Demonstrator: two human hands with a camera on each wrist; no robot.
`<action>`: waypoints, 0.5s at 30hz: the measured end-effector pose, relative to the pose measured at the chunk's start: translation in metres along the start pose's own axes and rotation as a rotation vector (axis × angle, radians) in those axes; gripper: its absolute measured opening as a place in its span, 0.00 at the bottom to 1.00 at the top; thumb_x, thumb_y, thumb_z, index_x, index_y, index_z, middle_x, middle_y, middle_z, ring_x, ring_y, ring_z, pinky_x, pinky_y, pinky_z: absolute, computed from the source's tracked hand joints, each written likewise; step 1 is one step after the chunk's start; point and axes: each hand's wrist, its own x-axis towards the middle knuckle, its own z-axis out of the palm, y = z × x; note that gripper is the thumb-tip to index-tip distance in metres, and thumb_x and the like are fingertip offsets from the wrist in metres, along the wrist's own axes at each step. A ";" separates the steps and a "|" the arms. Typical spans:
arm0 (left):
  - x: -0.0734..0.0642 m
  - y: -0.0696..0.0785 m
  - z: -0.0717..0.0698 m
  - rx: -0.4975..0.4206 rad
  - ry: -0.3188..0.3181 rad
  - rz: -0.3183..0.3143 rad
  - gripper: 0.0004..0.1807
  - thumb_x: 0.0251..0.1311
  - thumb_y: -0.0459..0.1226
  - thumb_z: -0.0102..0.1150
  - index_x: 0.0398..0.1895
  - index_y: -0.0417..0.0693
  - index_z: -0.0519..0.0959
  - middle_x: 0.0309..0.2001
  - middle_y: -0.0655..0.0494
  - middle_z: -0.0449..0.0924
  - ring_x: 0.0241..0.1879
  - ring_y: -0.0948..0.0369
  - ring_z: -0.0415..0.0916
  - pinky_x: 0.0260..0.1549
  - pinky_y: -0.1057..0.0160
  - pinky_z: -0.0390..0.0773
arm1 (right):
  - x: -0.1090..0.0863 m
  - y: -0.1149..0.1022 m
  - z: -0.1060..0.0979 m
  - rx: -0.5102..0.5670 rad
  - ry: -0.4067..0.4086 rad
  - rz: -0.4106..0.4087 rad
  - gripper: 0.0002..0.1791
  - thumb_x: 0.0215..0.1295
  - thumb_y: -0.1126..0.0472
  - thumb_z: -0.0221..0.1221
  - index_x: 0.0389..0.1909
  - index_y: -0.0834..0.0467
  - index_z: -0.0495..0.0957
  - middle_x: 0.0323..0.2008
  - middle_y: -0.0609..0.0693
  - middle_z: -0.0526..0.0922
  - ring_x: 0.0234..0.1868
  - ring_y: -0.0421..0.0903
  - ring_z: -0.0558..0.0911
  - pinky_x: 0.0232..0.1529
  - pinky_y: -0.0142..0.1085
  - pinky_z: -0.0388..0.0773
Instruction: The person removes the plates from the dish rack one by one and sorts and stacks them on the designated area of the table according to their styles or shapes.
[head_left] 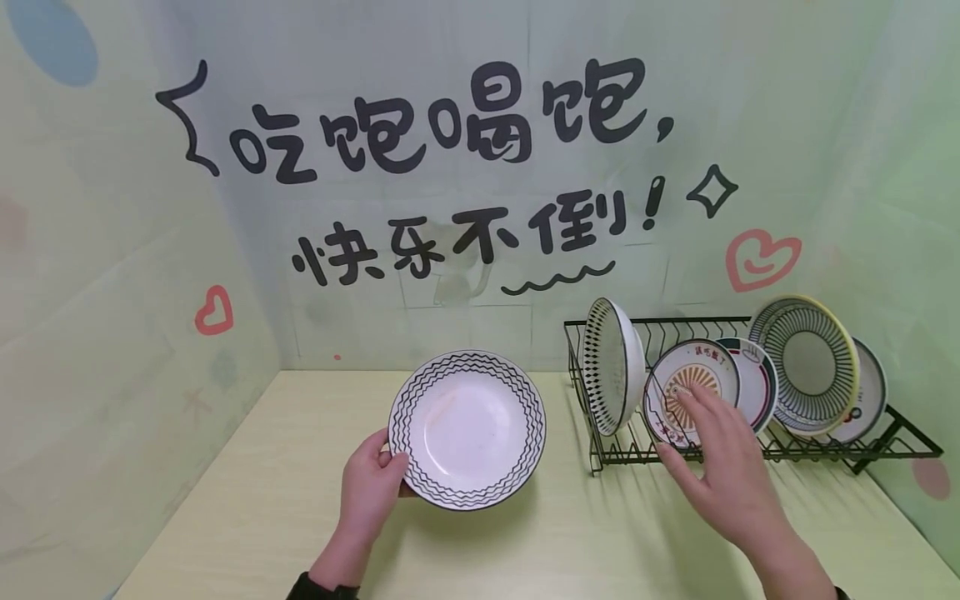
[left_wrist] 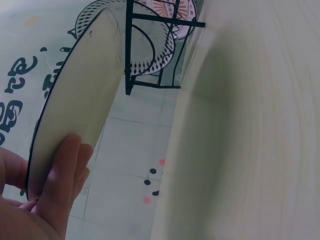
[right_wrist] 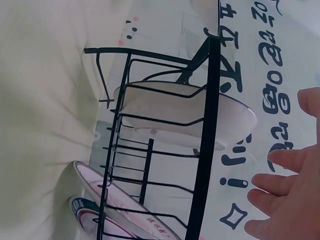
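Observation:
My left hand (head_left: 372, 483) grips the left rim of a white plate (head_left: 468, 433) with black zigzag rings, thumb on the front and fingers behind. In the left wrist view the plate (left_wrist: 82, 85) is tilted above the table, its plain underside showing. My right hand (head_left: 723, 467) holds nothing; its fingers are spread in front of the black wire dish rack (head_left: 630, 457). In the right wrist view that hand (right_wrist: 287, 190) is beside the rack's front bar. A white bowl (head_left: 633, 367) with a black diamond pattern stands on edge in the rack's left end.
Further right in the rack lean a small plate with an orange sunburst (head_left: 693, 367), a dark-rimmed plate (head_left: 759, 387), a yellow-rimmed striped bowl (head_left: 813, 358) and another plate (head_left: 872, 392). The pale wooden table (head_left: 270, 500) meets a lettered backdrop (head_left: 450, 42) behind.

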 end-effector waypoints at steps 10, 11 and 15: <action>0.012 -0.005 -0.023 0.031 0.068 -0.045 0.27 0.64 0.26 0.49 0.68 0.27 0.64 0.42 0.30 0.82 0.27 0.52 0.85 0.25 0.57 0.85 | -0.005 0.017 -0.008 -0.028 -0.016 0.059 0.36 0.62 0.55 0.64 0.67 0.68 0.66 0.66 0.71 0.64 0.65 0.71 0.61 0.72 0.58 0.47; 0.013 -0.005 -0.026 0.035 0.075 -0.052 0.27 0.64 0.26 0.49 0.68 0.27 0.63 0.42 0.30 0.82 0.26 0.52 0.85 0.25 0.58 0.85 | -0.006 0.019 -0.008 -0.035 -0.021 0.065 0.37 0.62 0.55 0.64 0.67 0.68 0.65 0.66 0.71 0.64 0.65 0.71 0.61 0.72 0.58 0.46; 0.018 -0.007 -0.036 0.062 0.114 -0.084 0.27 0.64 0.26 0.47 0.67 0.27 0.64 0.40 0.31 0.82 0.23 0.54 0.84 0.24 0.60 0.85 | -0.009 0.025 -0.010 -0.051 -0.039 0.091 0.37 0.64 0.53 0.63 0.68 0.69 0.64 0.66 0.72 0.63 0.66 0.71 0.60 0.74 0.55 0.41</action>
